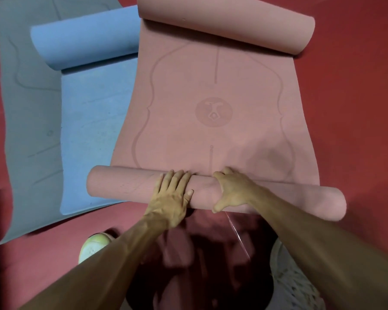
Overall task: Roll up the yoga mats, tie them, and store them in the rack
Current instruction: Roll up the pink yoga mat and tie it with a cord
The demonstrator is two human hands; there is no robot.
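On red floor (356,108) beside blue mat (94,130), pink mat (211,108): left hand (173,198) flat, right hand (233,191) gripping

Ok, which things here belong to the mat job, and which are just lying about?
Part of the job: pink mat, partly rolled; left hand pressing on its roll; right hand gripping the roll; blue mat and grey mat, not yet rolled up.
Just there: red floor; the person's pale shoes.
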